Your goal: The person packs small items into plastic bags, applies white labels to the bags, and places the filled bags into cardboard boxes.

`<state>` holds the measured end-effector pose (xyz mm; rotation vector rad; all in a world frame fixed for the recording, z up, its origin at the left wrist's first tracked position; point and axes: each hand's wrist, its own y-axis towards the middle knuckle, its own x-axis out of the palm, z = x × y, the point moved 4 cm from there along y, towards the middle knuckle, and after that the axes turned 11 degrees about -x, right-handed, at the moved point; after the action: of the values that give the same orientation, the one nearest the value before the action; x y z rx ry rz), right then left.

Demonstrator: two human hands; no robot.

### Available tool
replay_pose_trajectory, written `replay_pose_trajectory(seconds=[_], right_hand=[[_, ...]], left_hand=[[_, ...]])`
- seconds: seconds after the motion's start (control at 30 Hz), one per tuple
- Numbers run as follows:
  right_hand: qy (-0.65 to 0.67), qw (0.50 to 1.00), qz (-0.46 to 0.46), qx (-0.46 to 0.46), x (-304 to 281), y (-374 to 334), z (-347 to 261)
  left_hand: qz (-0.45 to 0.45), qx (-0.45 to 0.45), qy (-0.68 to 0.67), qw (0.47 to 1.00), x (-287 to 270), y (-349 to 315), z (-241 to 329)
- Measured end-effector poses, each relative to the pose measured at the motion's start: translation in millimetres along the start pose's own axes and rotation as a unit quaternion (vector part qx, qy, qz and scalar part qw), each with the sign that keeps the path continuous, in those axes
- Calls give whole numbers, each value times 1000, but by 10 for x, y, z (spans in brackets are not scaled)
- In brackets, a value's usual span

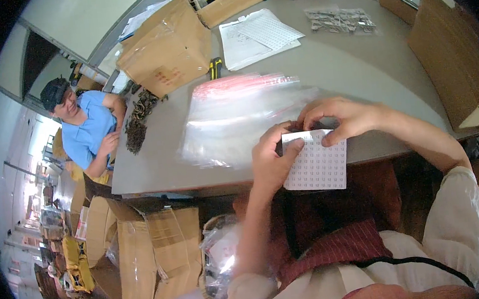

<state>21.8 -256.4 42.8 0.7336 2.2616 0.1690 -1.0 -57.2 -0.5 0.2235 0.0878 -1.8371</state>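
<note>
A white sheet of small printed labels (317, 168) hangs just over the near table edge, in front of my body. My left hand (273, 160) grips its left side, thumb lying on the printed face. At the top edge my right hand (345, 117) is closed on the same sheet, its thumb pressed near the upper right corner. The fingers behind the sheet are partly hidden. Beyond my hands, a spread stack of clear zip bags (237, 124) with red-tinted top strips lies on the grey table (381, 66).
A yellow-black utility knife (216, 68) lies beside a cardboard box (169, 49). Further back are label sheets (268, 31) and bagged metal parts (341, 21). An upright carton (453, 60) borders the right. At left, a person in blue (88, 123) sits near dark small pieces (136, 133).
</note>
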Motion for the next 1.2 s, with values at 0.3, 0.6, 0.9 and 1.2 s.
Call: replay_pose_trajectory(seconds=[0.3,0.6,0.9,1.2], right_hand=[[-8,997,-9,74,-322,343,761],[-255,951,177,-3,-496,206,708],[-35,999,36,11,-53,381,-41],[198,978,50,50,31,387,72]], left_hand=[[84,69,177,978,1,-18,44],[122,-14,24,992,-9,-73,0],[162,-11,-197,967,-133,-120,59],[191,42,-35,980,-345,-239,241]])
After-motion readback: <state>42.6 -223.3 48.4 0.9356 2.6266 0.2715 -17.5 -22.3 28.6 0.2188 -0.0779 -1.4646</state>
